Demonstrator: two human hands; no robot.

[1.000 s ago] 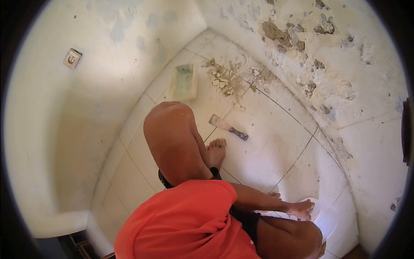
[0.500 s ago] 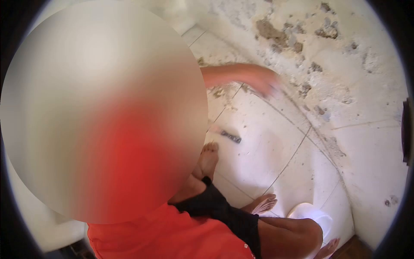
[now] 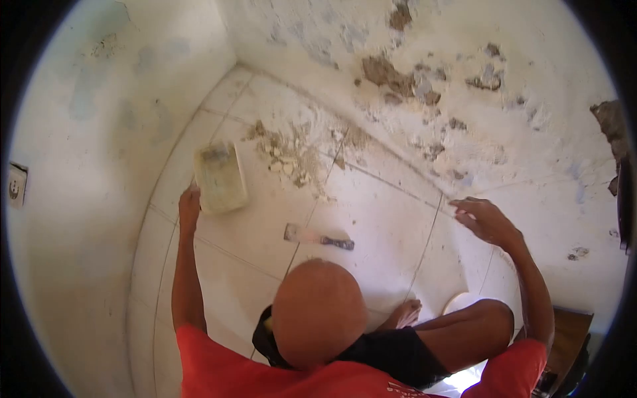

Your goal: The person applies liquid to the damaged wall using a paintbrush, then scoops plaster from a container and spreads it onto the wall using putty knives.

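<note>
My left hand (image 3: 190, 200) is closed on the near left edge of a shallow, off-white plastic tray (image 3: 240, 180) on the tiled floor. Something greyish lies in the tray's far end; I cannot make out what. Out to the right, close to the foot of the wall, my right hand (image 3: 486, 220) has its fingers partly stretched and apart, with nothing visible in them. Between the two hands, a scraper (image 3: 337, 243) with a wide flat blade and dark handle lies on the floor.
Plaster chips and dust (image 3: 288, 159) are scattered beyond the tray. The back wall (image 3: 391, 76) has peeling, broken patches. A socket (image 3: 17, 184) sits on the left wall. A round white object (image 3: 456, 303) is partly hidden behind my bent leg, near a brown wooden item (image 3: 570, 331).
A blurred disc covered much of the left side earlier; now the tray and both hands show. The arm that stretched across near the wall has left that spot. The scraper still lies on the floor.
</note>
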